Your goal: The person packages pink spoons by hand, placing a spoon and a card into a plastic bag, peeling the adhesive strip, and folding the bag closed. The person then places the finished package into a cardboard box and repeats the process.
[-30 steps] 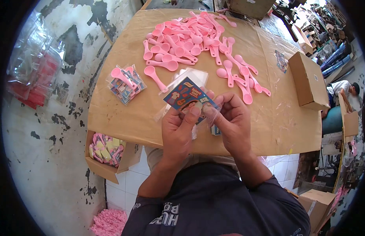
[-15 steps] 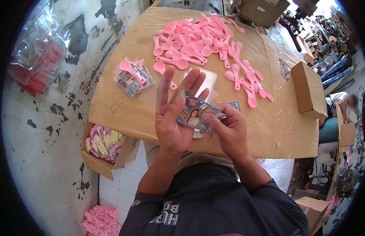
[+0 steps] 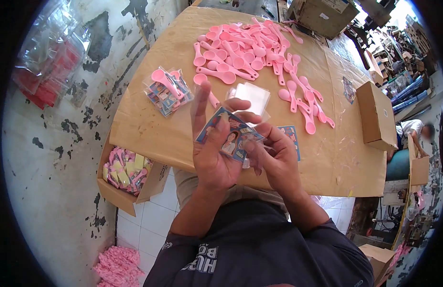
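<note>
Between both hands is a blue printed card, tilted, with clear plastic about its right end. My left hand holds the card's left part under the thumb, its index finger stretched up. The fingertips of my right hand pinch the right end and the plastic. Just beyond the hands lie clear bags and a single pink spoon. Partly behind my right hand, another blue card rests on the brown-covered table. Packed cards with a pink spoon on top are on the left.
A large heap of pink spoons covers the table's far part, with several more spoons to its right. A cardboard box stands at the right edge. An open box holds packed spoons at lower left. Another person sits far right.
The card has tilted more steeply and shifted slightly left between my hands. More of the blue card on the table now shows beside my right hand. The camera view has shifted slightly.
</note>
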Action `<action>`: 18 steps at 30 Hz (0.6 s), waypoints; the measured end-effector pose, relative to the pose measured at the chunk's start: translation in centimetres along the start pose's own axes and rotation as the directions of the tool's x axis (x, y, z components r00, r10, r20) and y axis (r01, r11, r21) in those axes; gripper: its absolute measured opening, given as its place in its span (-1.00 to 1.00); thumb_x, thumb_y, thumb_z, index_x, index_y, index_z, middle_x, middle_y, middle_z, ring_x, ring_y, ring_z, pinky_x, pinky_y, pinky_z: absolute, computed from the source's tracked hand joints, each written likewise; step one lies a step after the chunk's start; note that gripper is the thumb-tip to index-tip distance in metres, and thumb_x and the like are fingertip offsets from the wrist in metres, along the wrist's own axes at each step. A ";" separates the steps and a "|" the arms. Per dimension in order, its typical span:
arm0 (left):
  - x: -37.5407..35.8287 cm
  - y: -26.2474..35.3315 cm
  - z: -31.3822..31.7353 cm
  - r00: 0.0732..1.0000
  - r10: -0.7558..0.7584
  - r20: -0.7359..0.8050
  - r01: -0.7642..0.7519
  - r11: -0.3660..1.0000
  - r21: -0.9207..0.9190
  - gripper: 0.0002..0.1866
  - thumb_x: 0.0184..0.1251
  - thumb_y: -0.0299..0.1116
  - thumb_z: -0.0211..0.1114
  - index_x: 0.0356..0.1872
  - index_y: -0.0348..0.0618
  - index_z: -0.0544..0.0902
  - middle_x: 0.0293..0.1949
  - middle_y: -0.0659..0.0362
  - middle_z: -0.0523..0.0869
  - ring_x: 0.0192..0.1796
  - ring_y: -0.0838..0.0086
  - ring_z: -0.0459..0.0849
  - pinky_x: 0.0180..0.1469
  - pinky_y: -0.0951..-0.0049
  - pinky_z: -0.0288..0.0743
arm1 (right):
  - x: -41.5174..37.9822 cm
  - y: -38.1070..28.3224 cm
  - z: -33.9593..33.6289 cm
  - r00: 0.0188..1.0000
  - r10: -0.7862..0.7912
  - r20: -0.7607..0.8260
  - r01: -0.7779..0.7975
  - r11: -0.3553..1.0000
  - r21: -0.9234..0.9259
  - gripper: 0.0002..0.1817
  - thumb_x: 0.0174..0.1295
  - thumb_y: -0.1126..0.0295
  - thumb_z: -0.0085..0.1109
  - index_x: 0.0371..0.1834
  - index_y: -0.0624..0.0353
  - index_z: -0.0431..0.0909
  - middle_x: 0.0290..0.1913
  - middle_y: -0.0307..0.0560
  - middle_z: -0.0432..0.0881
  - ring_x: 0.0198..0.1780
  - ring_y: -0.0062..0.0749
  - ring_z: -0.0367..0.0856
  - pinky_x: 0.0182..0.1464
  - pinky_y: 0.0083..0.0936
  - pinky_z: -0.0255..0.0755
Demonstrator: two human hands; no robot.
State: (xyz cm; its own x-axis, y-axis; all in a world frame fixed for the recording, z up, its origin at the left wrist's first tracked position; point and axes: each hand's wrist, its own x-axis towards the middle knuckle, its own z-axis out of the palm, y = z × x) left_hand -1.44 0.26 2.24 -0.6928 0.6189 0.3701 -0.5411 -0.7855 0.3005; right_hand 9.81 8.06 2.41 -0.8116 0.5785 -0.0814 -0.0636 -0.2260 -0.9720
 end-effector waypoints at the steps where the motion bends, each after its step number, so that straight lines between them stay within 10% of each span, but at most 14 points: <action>1: 0.0 -0.3 -0.1 1.000 -0.001 0.001 0.001 1.000 0.000 -0.33 0.66 -0.42 0.08 0.67 0.04 0.06 0.21 -0.18 0.62 0.18 0.11 0.74 0.21 0.05 0.71 | 0.1 0.1 0.0 1.000 0.002 -0.029 -0.003 1.000 -0.021 -0.78 0.41 0.47 0.37 -0.13 0.14 0.45 -0.35 -0.35 0.55 -0.42 -0.80 0.49 -0.48 -0.75 0.35; 11: -0.2 -1.7 0.5 0.992 -0.120 0.045 0.115 0.988 0.108 -0.32 0.69 -0.34 0.11 0.68 0.02 0.03 -0.09 0.06 0.62 -0.03 0.26 0.73 0.07 0.13 0.74 | 0.7 1.1 0.0 0.939 -0.311 -0.146 0.310 0.950 -0.027 -0.56 0.26 0.56 0.48 0.03 0.17 0.37 -0.07 -0.20 0.52 -0.21 -0.72 0.48 -0.35 -0.68 0.40; 14: -0.1 -1.4 0.1 0.980 -0.192 -0.048 0.194 0.980 0.038 -0.36 0.69 -0.29 0.15 0.64 -0.05 0.11 -0.10 0.11 0.63 -0.06 0.36 0.72 0.10 0.19 0.71 | 0.4 0.4 -0.5 0.763 -0.623 -0.173 0.500 0.738 -0.453 -0.56 0.16 0.63 0.50 0.08 0.19 0.54 -0.03 -0.15 0.51 -0.25 -0.64 0.47 -0.34 -0.70 0.37; 16: 0.2 -1.0 -0.8 0.965 -0.239 -0.106 0.238 0.971 -0.019 -0.38 0.68 -0.26 0.19 0.61 -0.10 0.18 -0.10 0.13 0.64 -0.08 0.43 0.73 0.16 0.18 0.67 | 0.6 -0.1 -2.0 0.507 -0.826 0.247 0.692 0.219 -0.688 -0.61 0.05 0.63 0.54 -0.03 0.12 0.74 -0.02 -0.11 0.53 -0.31 -0.55 0.46 -0.36 -0.64 0.36; 18: 0.6 -0.6 -1.9 0.953 -0.178 -0.244 0.180 0.984 -0.015 -0.42 0.67 -0.17 0.22 0.56 -0.04 0.30 -0.12 0.22 0.63 -0.13 0.55 0.66 0.17 0.23 0.64 | -0.4 -0.9 -2.2 0.550 -0.804 0.225 0.670 0.265 -0.693 -0.76 0.03 0.61 0.56 -0.24 0.06 0.82 -0.06 -0.12 0.57 -0.34 -0.50 0.45 -0.37 -0.55 0.36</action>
State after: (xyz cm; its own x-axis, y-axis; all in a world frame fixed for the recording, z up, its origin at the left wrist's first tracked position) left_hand -2.45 1.12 0.59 -0.6806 0.7277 0.0848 -0.6638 -0.6615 0.3489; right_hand 11.51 9.73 2.80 -0.5262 0.3239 0.7862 -0.1587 0.8710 -0.4650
